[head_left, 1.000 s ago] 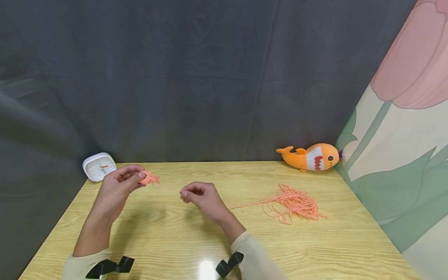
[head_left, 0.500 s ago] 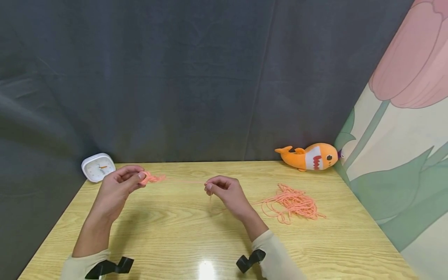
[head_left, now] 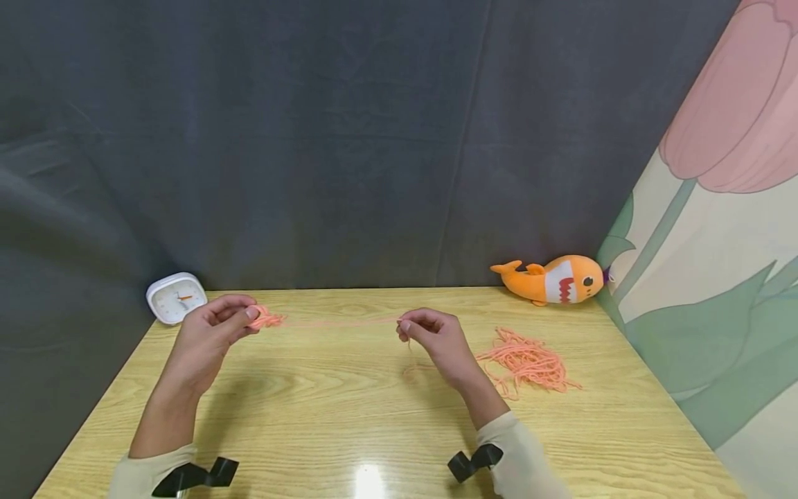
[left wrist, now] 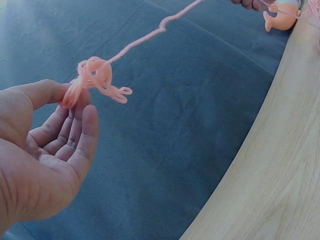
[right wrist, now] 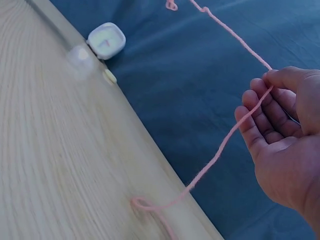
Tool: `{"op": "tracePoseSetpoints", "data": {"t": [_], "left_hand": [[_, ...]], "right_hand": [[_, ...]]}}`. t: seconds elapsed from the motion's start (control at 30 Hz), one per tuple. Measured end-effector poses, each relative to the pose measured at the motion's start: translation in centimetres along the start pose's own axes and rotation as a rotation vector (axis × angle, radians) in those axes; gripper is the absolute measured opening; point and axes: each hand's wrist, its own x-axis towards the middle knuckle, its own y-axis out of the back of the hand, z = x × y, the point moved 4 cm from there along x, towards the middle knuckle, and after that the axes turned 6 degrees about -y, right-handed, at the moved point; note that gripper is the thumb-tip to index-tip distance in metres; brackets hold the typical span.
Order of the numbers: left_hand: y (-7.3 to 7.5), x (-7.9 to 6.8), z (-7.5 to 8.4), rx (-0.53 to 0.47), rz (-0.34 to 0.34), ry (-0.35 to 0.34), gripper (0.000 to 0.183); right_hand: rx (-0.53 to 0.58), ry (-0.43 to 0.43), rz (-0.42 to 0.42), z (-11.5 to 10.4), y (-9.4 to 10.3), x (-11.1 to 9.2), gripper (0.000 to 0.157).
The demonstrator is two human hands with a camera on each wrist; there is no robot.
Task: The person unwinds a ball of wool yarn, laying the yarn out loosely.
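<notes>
A small looped bundle of pink yarn [left wrist: 95, 75] is pinched between the thumb and fingertips of my left hand [head_left: 208, 339], above the left part of the table. From this bundle a single yarn strand [right wrist: 235, 37] runs across to my right hand [head_left: 439, 343], whose thumb and forefinger pinch it. Below the right fingers the strand hangs slack and makes a small loop on the tabletop. It leads on toward a loose tangled pile of the same yarn [head_left: 526, 360] at the right of the table.
A white square clock [head_left: 177, 298] stands at the table's back left corner. An orange plush shark [head_left: 555, 280] lies at the back right, against a dark curtain [head_left: 324, 152]. A wall with painted flowers [head_left: 717, 291] borders the right side of the wooden table [head_left: 324, 430].
My right hand has moved right, away from the left hand, and the strand between them has grown longer. My left hand has stayed in place with the bundle.
</notes>
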Motion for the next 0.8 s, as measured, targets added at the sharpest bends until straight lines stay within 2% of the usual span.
{"op": "tracePoseSetpoints", "data": {"t": [0.13,0.3,0.67,0.8], "left_hand": [[0.0,0.0,0.0,0.007,0.005,0.004,0.011],[0.0,-0.1,0.0,0.021,0.012,0.007,0.012],[-0.1,-0.1,-0.2,0.033,0.017,0.015,0.011],[0.0,-0.1,-0.2,0.031,0.01,0.0,0.011]], "right_hand": [[0.013,0.022,0.021,-0.2,1.4,-0.2,0.028],[0.037,0.033,0.062,-0.6,3.2,-0.6,0.021],[0.035,0.069,0.155,-1.3,7.4,-1.5,0.017],[0.065,0.081,0.183,-1.2,8.6,-1.6,0.022]]}}
